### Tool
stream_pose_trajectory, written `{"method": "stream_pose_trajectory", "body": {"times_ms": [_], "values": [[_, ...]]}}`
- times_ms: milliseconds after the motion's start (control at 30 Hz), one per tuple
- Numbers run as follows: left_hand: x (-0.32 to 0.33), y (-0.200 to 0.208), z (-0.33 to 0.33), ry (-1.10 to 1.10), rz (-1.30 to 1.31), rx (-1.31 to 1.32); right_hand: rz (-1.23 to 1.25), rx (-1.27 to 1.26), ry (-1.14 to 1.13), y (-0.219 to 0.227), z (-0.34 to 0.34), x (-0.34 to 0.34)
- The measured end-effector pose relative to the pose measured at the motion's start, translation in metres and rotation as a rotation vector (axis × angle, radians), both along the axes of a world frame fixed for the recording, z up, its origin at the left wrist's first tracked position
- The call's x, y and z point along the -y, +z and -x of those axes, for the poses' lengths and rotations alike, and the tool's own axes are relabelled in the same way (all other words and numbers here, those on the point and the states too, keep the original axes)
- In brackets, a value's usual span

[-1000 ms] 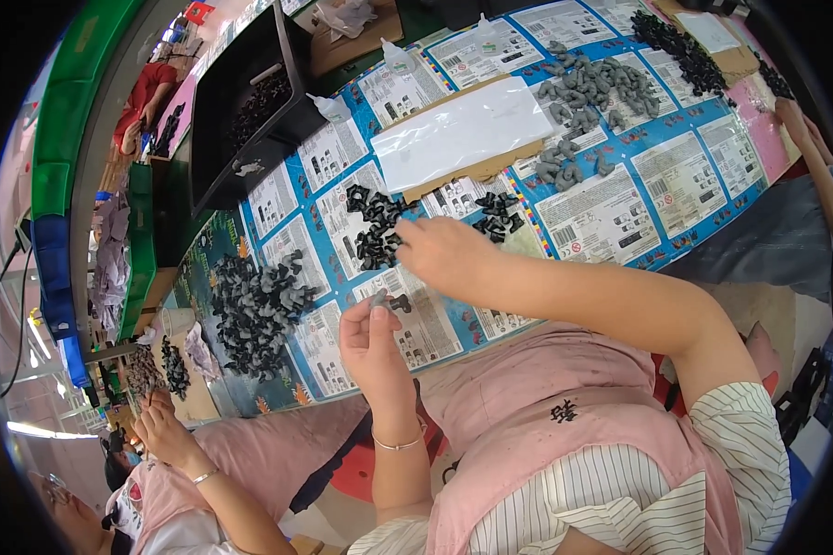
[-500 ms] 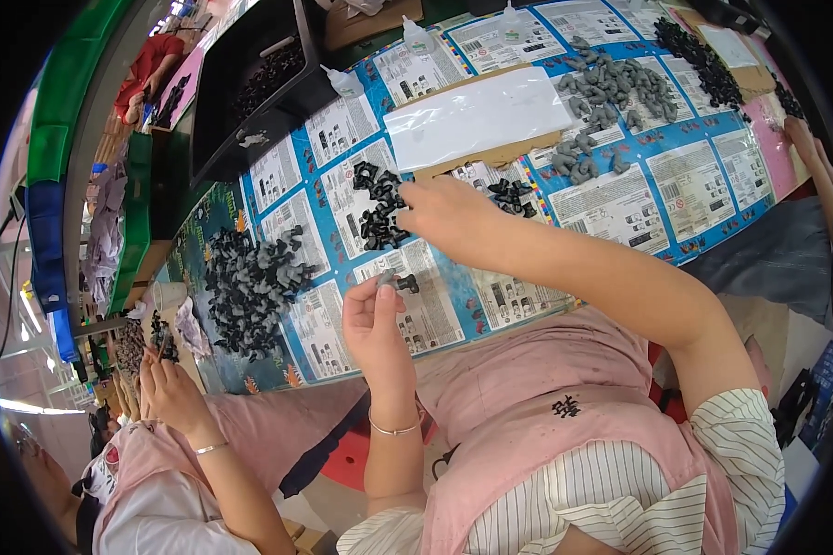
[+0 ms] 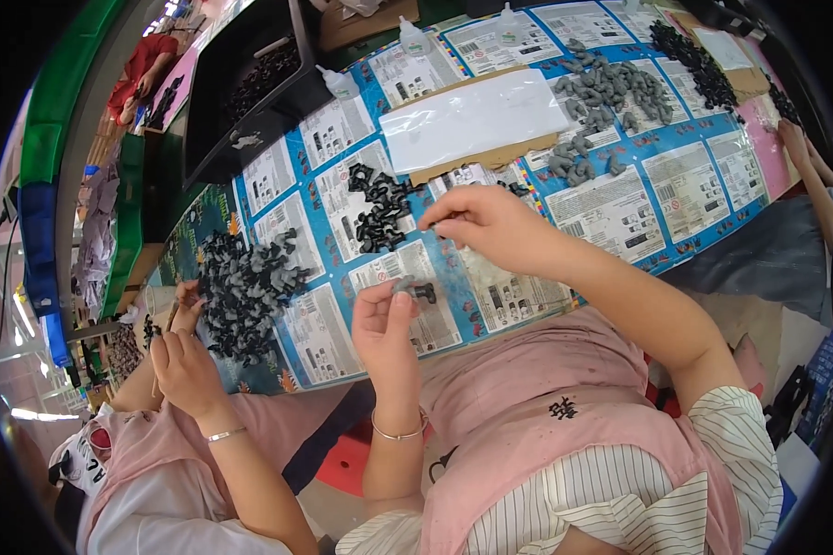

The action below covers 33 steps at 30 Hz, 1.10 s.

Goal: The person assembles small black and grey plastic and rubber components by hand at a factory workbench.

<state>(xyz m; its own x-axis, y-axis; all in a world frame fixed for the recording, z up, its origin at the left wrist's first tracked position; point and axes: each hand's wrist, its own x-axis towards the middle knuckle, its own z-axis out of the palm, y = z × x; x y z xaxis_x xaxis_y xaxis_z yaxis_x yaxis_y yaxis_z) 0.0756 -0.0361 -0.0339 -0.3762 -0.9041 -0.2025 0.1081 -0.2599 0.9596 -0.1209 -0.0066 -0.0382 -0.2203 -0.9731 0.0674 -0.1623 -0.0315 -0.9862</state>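
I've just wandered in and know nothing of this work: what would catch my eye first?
Probably the big heap of black-and-grey pieces on the left of the table, and the heap of grey pieces toward the upper right. Near the middle, the left hand holds a grey-and-black piece, while the right hand is beside a cluster of black pieces.

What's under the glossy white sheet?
Brown cardboard sticks out along the near edge of the white sheet, above the blue-and-white printed covering. Whatever else lies beneath is hidden.
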Motion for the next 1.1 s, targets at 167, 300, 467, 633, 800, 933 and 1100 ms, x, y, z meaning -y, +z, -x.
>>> {"method": "stream_pose_trajectory", "body": {"times_ms": [167,300,467,633,800,933,1100], "values": [[-0.012,0.008,0.021,-0.197,-0.011,-0.033,-0.208,0.838,-0.028,0.005,0.016,-0.046],[-0.022,0.015,0.030,-0.291,0.040,-0.006,-0.194,0.896,-0.045,0.005,0.022,-0.069],[-0.028,0.023,0.040,-0.331,0.038,0.012,-0.269,0.824,-0.138,0.008,0.026,-0.085],[-0.033,0.024,0.042,-0.363,0.217,0.097,-0.169,1.151,-0.147,0.006,0.022,-0.094],[-0.037,0.026,0.037,-0.352,0.270,0.107,-0.180,1.142,-0.175,0.008,0.014,-0.110],[-0.034,0.020,0.033,-0.383,0.261,0.190,-0.231,1.118,-0.114,0.001,0.015,-0.129],[-0.043,0.028,0.040,-0.416,0.306,0.168,-0.225,0.900,-0.123,0.008,0.007,-0.134]]}}
